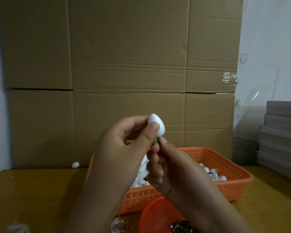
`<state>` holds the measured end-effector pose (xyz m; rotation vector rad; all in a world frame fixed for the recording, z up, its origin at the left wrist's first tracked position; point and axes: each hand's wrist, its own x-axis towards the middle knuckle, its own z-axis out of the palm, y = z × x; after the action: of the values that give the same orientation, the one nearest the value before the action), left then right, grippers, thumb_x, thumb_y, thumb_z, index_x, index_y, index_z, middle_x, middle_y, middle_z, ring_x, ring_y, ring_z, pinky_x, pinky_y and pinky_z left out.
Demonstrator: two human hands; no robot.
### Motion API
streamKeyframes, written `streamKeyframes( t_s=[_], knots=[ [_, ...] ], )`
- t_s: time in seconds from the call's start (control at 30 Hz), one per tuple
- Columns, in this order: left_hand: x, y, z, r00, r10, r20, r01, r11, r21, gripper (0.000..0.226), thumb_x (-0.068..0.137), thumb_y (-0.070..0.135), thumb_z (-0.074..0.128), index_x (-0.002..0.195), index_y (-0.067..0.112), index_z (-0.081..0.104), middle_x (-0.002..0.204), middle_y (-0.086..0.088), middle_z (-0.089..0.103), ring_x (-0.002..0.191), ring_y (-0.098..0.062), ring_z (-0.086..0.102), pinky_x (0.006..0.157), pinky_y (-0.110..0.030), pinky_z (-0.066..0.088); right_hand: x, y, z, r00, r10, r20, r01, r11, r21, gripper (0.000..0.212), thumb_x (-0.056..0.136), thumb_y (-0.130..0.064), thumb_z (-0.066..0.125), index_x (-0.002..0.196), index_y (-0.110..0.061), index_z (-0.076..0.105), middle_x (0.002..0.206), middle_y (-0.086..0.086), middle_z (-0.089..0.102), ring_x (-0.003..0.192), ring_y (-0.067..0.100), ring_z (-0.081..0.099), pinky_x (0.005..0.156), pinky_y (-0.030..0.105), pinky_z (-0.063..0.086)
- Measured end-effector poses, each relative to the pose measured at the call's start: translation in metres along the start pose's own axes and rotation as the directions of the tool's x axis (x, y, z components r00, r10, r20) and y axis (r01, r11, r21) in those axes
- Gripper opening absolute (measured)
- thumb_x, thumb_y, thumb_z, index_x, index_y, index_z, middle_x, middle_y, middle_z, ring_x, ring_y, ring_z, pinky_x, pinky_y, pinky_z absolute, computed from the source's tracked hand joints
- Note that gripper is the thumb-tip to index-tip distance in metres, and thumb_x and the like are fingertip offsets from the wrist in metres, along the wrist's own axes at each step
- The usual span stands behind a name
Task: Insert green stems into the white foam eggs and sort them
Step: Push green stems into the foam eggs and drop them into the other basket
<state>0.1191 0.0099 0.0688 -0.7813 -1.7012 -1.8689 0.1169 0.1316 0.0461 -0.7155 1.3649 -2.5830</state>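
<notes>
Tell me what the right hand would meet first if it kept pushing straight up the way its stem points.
The white foam egg, pinched in the left hand; the right hand holds the thin green stem at its narrow end.

A yellow-brown wooden table [40, 195] carries everything here. An orange perforated basket [232, 182] stands right of centre with a smaller round orange basket [156, 216] touching its near side, and one loose foam egg [75, 164] lies at the far left edge against the cardboard. Grey flat boxes [280, 142] are stacked at the far right, and crumpled clear wrappers [118, 225] lie at the near edge.
</notes>
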Motion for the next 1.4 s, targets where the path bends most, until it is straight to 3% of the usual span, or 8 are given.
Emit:
streamKeyframes(
  t_s=[0.17, 0.43, 0.57, 0.7, 0.87, 1.03, 1.2, 1.4],
  knots=[
    [0.002, -0.002, -0.003, 0.995, 0.073, -0.069, -0.061, 0.985, 0.158, 0.02, 0.074, 0.051, 0.067, 0.089, 0.039, 0.073, 0.088, 0.019, 0.073, 0.088, 0.001, 0.067, 0.074, -0.02, 0.048, -0.001, -0.009, -0.008, 0.923, -0.286, -0.258, 0.159, 0.892, -0.424, 0.025, 0.089, -0.031, 0.055, 0.086, -0.016, 0.075, 0.081, 0.007, 0.07, 0.067, 0.014, 0.062, 0.061, 0.025, 0.049],
    [-0.004, -0.004, 0.009, 0.959, 0.285, 0.006, -0.238, 0.789, 0.566, 0.015, 0.085, 0.053, 0.063, 0.092, 0.04, 0.067, 0.09, 0.022, 0.061, 0.09, -0.001, 0.057, 0.073, -0.024, 0.051, -0.017, -0.03, 0.0, 0.84, -0.537, -0.081, 0.304, 0.589, -0.749, 0.024, 0.076, -0.047, 0.072, 0.093, -0.03, 0.072, 0.088, -0.006, 0.073, 0.079, 0.007, 0.068, 0.071, 0.019, 0.054],
    [-0.004, -0.005, 0.012, 0.944, 0.327, 0.054, -0.283, 0.714, 0.641, 0.012, 0.083, 0.04, 0.067, 0.094, 0.038, 0.064, 0.089, 0.02, 0.058, 0.092, -0.003, 0.054, 0.075, -0.027, 0.049, -0.018, -0.03, -0.001, 0.835, -0.544, -0.089, 0.293, 0.575, -0.763, 0.028, 0.07, -0.041, 0.067, 0.089, -0.021, 0.074, 0.083, 0.0, 0.073, 0.076, 0.012, 0.068, 0.07, 0.023, 0.056],
    [-0.004, -0.005, 0.009, 0.964, 0.264, 0.005, -0.228, 0.822, 0.521, 0.019, 0.082, 0.047, 0.063, 0.1, 0.041, 0.061, 0.099, 0.023, 0.059, 0.1, 0.0, 0.056, 0.077, -0.017, 0.047, -0.016, -0.034, -0.01, 0.864, -0.482, -0.148, 0.304, 0.733, -0.609, 0.013, 0.082, -0.013, 0.065, 0.087, -0.016, 0.076, 0.081, 0.007, 0.075, 0.074, 0.012, 0.069, 0.068, 0.018, 0.055],
    [0.0, -0.003, 0.0, 0.985, 0.166, -0.041, -0.138, 0.914, 0.382, 0.008, 0.087, 0.039, 0.061, 0.089, 0.036, 0.068, 0.093, 0.026, 0.066, 0.093, 0.007, 0.059, 0.073, -0.003, 0.043, -0.013, -0.036, -0.015, 0.92, -0.361, -0.151, 0.277, 0.874, -0.4, 0.025, 0.073, -0.017, 0.072, 0.098, -0.014, 0.075, 0.095, 0.014, 0.074, 0.087, 0.021, 0.071, 0.073, 0.021, 0.057],
    [0.002, -0.003, -0.003, 0.991, 0.125, -0.04, -0.101, 0.922, 0.374, 0.018, 0.08, 0.049, 0.058, 0.081, 0.035, 0.069, 0.082, 0.021, 0.069, 0.084, 0.002, 0.063, 0.066, -0.006, 0.044, -0.013, -0.032, -0.017, 0.91, -0.393, -0.131, 0.295, 0.837, -0.462, 0.026, 0.075, -0.019, 0.073, 0.1, -0.024, 0.075, 0.103, 0.004, 0.074, 0.088, 0.015, 0.071, 0.075, 0.021, 0.056],
    [0.004, -0.008, -0.006, 0.991, 0.129, -0.038, -0.106, 0.921, 0.374, 0.012, 0.086, 0.027, 0.064, 0.08, 0.036, 0.069, 0.083, 0.022, 0.069, 0.084, 0.001, 0.064, 0.067, -0.008, 0.046, -0.013, -0.031, -0.016, 0.896, -0.431, -0.105, 0.321, 0.794, -0.517, 0.028, 0.085, -0.011, 0.064, 0.104, -0.029, 0.073, 0.11, 0.0, 0.072, 0.095, 0.018, 0.071, 0.076, 0.023, 0.055],
    [0.006, -0.009, -0.007, 0.988, 0.145, -0.045, -0.119, 0.926, 0.358, 0.017, 0.085, 0.019, 0.067, 0.079, 0.035, 0.069, 0.082, 0.02, 0.071, 0.084, 0.001, 0.066, 0.068, -0.009, 0.048, -0.012, -0.029, -0.01, 0.914, -0.386, -0.121, 0.269, 0.803, -0.532, 0.035, 0.073, -0.041, 0.074, 0.102, -0.021, 0.073, 0.098, 0.004, 0.074, 0.08, 0.016, 0.071, 0.069, 0.024, 0.057]
  ],
)
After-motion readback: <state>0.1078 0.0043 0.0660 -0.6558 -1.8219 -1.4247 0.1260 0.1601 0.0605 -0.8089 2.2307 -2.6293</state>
